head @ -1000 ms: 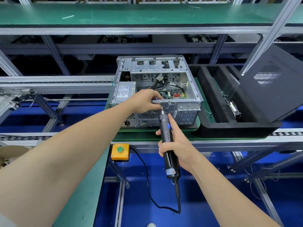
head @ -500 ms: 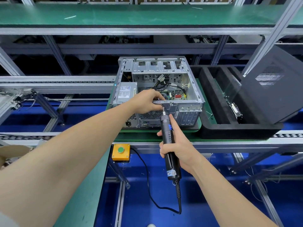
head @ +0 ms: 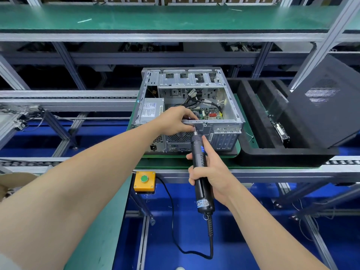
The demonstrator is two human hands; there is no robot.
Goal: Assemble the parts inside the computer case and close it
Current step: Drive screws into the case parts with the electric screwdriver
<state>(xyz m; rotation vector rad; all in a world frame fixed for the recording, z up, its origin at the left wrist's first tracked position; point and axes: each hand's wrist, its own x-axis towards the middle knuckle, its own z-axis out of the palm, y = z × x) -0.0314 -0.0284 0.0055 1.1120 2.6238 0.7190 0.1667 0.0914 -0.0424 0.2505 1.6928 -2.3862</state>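
Fingers of the left hand (head: 175, 121) pinch the computer case (head: 191, 112) rim; the right hand (head: 210, 168) grips the electric screwdriver (head: 200, 168).

An electronics assembly line in a factory is indicated. Workbenches topped with green matting (head: 155, 18) are carried on aluminium profile frames (head: 68, 61), and roller conveyor tracks (head: 342, 162) are run alongside. A yellow button box (head: 144, 181) (green push-button on top) is mounted at the bench edge. An open computer case (head: 231, 106), a corded electric screwdriver (head: 198, 152) and a black foam tray (head: 272, 154) are seen above a blue floor (head: 243, 230).
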